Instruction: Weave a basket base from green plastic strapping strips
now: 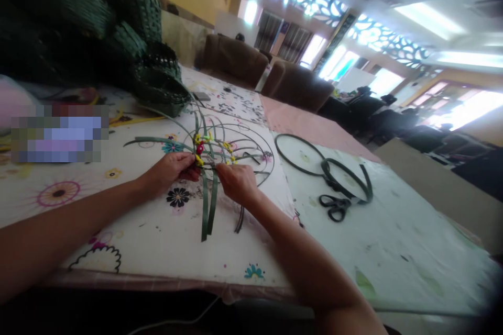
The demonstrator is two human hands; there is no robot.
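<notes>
Shaping a lattice of green strips [204, 204] seems to be the step in hand; it lies on the near tabletop [137, 241], between the hands. The left hand [183, 166] has its grip pinched on the near left edge, beside coloured clips [199, 148]; the right hand's [241, 180] grip appears closed on the near edge. The next move calls for steady crossings. Loose strip ends trail nearby; scissors [337, 213] lie right, woven baskets [161, 81] crowd the far left.

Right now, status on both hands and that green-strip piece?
Left hand pinching green-strip piece with yellow and red ties; right hand curled at its near side. Black-handled scissors off right, clear of both.
</notes>
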